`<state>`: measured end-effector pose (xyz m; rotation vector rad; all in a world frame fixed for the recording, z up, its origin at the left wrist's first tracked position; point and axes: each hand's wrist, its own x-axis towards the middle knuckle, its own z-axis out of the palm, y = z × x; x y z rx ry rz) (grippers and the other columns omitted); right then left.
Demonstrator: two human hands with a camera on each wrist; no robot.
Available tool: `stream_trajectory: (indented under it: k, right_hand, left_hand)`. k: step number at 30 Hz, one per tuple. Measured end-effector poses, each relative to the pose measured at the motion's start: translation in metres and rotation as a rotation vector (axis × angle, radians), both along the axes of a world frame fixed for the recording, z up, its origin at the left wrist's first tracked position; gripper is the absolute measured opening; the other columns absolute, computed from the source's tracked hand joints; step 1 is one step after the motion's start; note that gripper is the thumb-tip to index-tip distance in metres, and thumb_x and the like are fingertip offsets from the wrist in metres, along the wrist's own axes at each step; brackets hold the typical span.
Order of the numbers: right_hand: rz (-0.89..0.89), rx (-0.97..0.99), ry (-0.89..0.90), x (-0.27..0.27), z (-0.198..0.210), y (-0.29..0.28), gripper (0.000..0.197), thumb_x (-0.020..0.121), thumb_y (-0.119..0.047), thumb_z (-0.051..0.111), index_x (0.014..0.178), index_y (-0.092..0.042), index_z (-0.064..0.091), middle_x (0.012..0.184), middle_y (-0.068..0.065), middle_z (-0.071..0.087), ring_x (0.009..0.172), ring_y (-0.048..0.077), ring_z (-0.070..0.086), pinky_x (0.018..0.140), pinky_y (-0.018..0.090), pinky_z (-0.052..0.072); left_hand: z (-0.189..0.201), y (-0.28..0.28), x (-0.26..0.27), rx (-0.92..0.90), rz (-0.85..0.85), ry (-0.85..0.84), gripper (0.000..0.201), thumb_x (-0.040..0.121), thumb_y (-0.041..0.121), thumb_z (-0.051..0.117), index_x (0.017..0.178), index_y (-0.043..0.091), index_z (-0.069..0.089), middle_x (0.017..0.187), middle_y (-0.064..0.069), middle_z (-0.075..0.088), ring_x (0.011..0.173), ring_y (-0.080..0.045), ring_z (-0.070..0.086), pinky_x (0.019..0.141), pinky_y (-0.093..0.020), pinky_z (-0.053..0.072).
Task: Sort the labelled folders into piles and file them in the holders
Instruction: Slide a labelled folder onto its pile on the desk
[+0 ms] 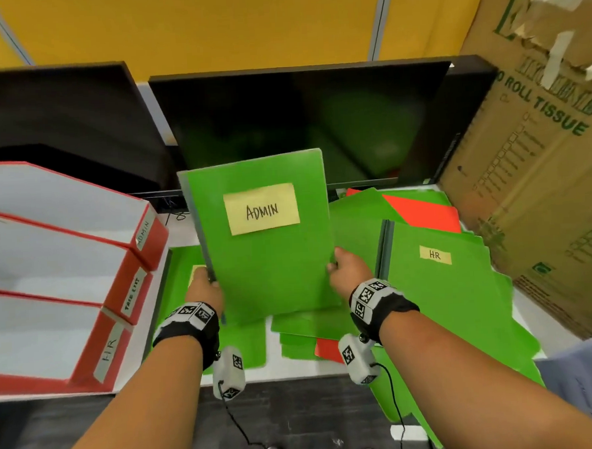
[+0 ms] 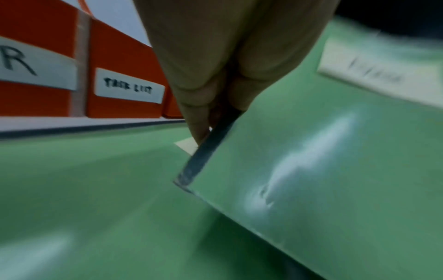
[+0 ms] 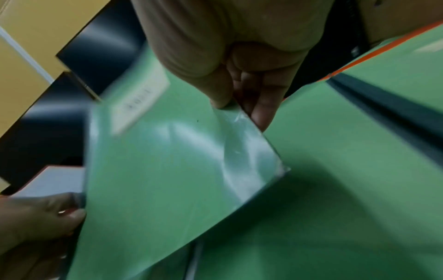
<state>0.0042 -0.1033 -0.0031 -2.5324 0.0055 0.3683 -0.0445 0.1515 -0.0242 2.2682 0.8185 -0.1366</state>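
Observation:
A green folder (image 1: 269, 260) with a yellow note reading ADMIN is held up, tilted, above the desk. My left hand (image 1: 205, 287) pinches its dark spine edge (image 2: 208, 151) low on the left. My right hand (image 1: 348, 266) pinches its right edge (image 3: 239, 117), thumb on the front. Another green folder labelled HR (image 1: 438, 285) lies on the desk to the right. Three red-and-white holders stand at left, labelled ADMIN (image 1: 143, 234), TASK LIST (image 1: 132, 294) and HR (image 1: 109, 351). A green folder (image 1: 180, 264) with a yellow note lies under my left hand.
Loose green and red folders (image 1: 420, 211) are scattered over the white desk. Two dark monitors (image 1: 299, 121) stand at the back. A large cardboard box (image 1: 538, 163) rises at the right. Papers (image 1: 584, 387) lie at the lower right corner.

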Motion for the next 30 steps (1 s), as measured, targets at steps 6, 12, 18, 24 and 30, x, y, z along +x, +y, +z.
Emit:
stream_trajectory:
  k: [6, 12, 18, 24, 30]
  right_hand:
    - [0.077, 0.15, 0.077, -0.022, -0.037, 0.055, 0.059, 0.085, -0.005, 0.051, 0.14, -0.016, 0.035, 0.124, 0.009, 0.059, 0.111, 0.027, 0.058, 0.095, 0.028, 0.046]
    - [0.175, 0.036, 0.195, -0.027, -0.058, 0.093, 0.041, 0.085, 0.0, 0.051, 0.123, -0.016, 0.054, 0.122, 0.007, 0.059, 0.108, 0.025, 0.058, 0.09, 0.026, 0.047]
    - [0.296, -0.046, 0.244, -0.032, -0.07, 0.12, 0.051, 0.083, 0.006, 0.048, 0.128, -0.016, 0.058, 0.133, 0.01, 0.052, 0.119, 0.026, 0.054, 0.101, 0.026, 0.043]
    - [0.345, -0.079, 0.267, -0.038, -0.078, 0.133, 0.052, 0.082, 0.006, 0.048, 0.129, -0.013, 0.058, 0.136, 0.012, 0.044, 0.114, 0.029, 0.056, 0.1, 0.027, 0.046]
    - [0.292, -0.147, 0.248, -0.035, -0.081, 0.132, 0.048, 0.082, 0.001, 0.055, 0.129, -0.006, 0.055, 0.136, 0.011, 0.031, 0.114, 0.025, 0.053, 0.1, 0.019, 0.043]
  left_hand:
    - [-0.021, 0.053, -0.029, 0.033, 0.03, 0.182, 0.042, 0.094, 0.0, 0.041, 0.136, 0.007, 0.043, 0.121, -0.028, 0.057, 0.109, -0.04, 0.057, 0.083, -0.039, 0.044]
    - [-0.035, 0.091, -0.042, 0.108, 0.025, 0.261, 0.053, 0.088, -0.001, 0.041, 0.139, 0.012, 0.046, 0.125, -0.026, 0.053, 0.108, -0.042, 0.057, 0.089, -0.04, 0.049]
    - [-0.046, 0.111, -0.051, 0.166, 0.077, 0.323, 0.055, 0.088, -0.003, 0.039, 0.14, 0.014, 0.039, 0.128, -0.025, 0.048, 0.118, -0.043, 0.05, 0.103, -0.045, 0.043]
    - [-0.056, 0.121, -0.05, 0.182, 0.032, 0.379, 0.052, 0.089, -0.003, 0.041, 0.139, 0.008, 0.036, 0.129, -0.025, 0.049, 0.12, -0.039, 0.05, 0.102, -0.042, 0.043]
    - [-0.055, 0.108, -0.04, 0.232, 0.019, 0.37, 0.062, 0.083, -0.006, 0.048, 0.141, 0.006, 0.029, 0.14, -0.022, 0.035, 0.123, -0.039, 0.046, 0.106, -0.046, 0.041]
